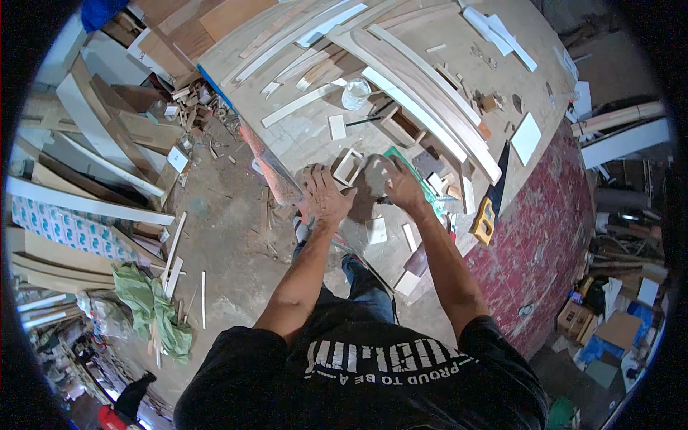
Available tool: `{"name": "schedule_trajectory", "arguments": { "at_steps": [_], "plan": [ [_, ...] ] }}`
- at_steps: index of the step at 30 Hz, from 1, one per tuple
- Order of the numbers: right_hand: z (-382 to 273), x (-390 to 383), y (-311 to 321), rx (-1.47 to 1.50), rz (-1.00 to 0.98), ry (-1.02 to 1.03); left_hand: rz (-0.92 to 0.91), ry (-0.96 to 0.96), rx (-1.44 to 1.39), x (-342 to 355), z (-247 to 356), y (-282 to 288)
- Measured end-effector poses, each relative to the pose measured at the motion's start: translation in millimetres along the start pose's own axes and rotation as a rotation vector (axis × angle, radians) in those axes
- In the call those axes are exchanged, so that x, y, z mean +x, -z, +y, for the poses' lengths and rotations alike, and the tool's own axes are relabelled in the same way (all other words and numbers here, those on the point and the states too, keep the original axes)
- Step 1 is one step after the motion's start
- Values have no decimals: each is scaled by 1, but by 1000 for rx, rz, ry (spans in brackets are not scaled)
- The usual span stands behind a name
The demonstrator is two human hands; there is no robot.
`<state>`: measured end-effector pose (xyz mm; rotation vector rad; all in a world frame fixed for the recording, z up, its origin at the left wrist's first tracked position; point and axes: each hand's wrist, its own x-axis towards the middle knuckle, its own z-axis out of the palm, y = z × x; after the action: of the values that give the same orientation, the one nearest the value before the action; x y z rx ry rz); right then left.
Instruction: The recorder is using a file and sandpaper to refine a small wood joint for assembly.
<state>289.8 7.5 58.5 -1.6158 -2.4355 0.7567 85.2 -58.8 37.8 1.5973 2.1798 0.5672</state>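
Fisheye on head, left of pair; looks steeply down past black shirt point(365, 387); hands point(327, 199) near mid-frame, surface point(301, 140) ahead, floor point(236, 251) leftward.

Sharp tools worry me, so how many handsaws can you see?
1: a yellow-handled handsaw on the worktable, right of the person's right hand. Others may be hidden in the clutter.

Text | black T-shirt point(287, 390) — white block lettering point(387, 358), large and small, upside down
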Motion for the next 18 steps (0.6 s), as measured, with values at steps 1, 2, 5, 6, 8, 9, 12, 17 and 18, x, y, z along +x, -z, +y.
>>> {"name": "schedule_trajectory", "arguments": {
  "at_steps": [1, 2, 5, 6, 8, 9, 12, 17, 18],
  "plan": [
    [-3, 8, 0, -169, -30, 91, 12, 13, -2, 0, 0, -1],
    [-6, 15, 2, -94, -64, 74, 32, -1, -11, 0, 1, -3],
    [-11, 43, 4, -174, -115, 194, 70, -14, -32, 2, -1, -9],
    [-13, 54, 4, -245, -181, 190, 76, -26, -44, 2, -1, -12],
    [-23, 70, 7, -274, -251, 231, 111, -49, -24, 2, -9, -18],
    [-29, 74, 9, -304, -312, 255, 136, -88, -7, 3, -12, -20],
    [-36, 75, 12, -359, -338, 316, 148, -121, -29, 4, -14, -20],
    [-24, 78, 2, -291, -318, 368, 99, -164, -54, 13, -27, -15],
    [-24, 76, 0, -248, -292, 389, 82, -177, -59, 14, -31, -14]
  ]
}}
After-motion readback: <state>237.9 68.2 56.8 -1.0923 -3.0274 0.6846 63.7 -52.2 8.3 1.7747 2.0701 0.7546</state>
